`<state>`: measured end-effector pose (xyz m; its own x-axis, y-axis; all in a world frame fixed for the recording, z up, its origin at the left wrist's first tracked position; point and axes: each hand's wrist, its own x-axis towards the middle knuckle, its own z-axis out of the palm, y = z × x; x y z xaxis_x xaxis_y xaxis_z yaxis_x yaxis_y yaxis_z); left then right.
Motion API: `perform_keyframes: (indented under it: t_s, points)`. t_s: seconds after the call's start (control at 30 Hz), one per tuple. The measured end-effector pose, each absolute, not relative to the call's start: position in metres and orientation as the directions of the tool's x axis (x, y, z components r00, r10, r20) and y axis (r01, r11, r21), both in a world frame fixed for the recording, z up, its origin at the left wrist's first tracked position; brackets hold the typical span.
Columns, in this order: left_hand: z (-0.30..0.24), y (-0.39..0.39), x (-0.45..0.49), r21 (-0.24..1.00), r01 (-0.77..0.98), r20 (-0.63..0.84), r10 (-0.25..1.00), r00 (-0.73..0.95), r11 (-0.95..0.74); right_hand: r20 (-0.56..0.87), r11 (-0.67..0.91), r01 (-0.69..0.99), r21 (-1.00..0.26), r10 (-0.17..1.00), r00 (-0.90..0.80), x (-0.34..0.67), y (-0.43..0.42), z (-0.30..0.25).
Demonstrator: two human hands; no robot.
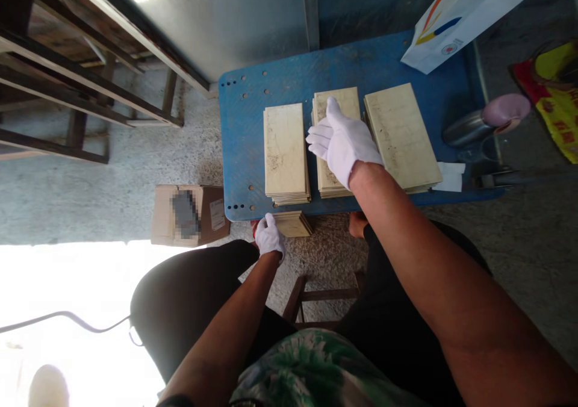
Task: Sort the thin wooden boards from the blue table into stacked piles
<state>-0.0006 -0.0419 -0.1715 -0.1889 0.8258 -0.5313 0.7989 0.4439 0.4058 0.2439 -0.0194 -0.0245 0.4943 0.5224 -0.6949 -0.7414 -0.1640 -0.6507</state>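
Seen by me from afar through the head camera, a person in white gloves works with boards at a blue table (241,148). The right hand (347,148) hangs over the table's middle, palm bared and turned sideways, its fingers (318,139) nearly straight and slightly parted, with nothing in their grasp that I can see. They overlap the middle stack (325,175) of boards from my viewpoint; whether they touch it I cannot tell.

The left stack (285,151) lies on the table's left half, well apart from those fingertips; the right stack (400,136) lies toward the table's right end, beyond the wrist.

Just outside the table's near edge, the left hand (270,238) meets the left end of a small stack (292,224), thumb lying by its upper corner; the other fingers are partly hidden, so I cannot tell how tightly they close.

A paper bag (451,31) stands at the table's far right corner and a flask (465,127) at its right end. A cardboard box (205,214) sits left of the table.
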Motion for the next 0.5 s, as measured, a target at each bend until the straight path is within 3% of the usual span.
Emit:
perform_keyframes:
  t_s: [0.5]
  points:
    - [-0.185, -0.043, -0.006, 0.413, 0.762, -0.584, 0.787, -0.199, 0.499, -0.666, -0.165, -0.712, -0.682, 0.542, 0.513, 0.244, -0.020, -0.035]
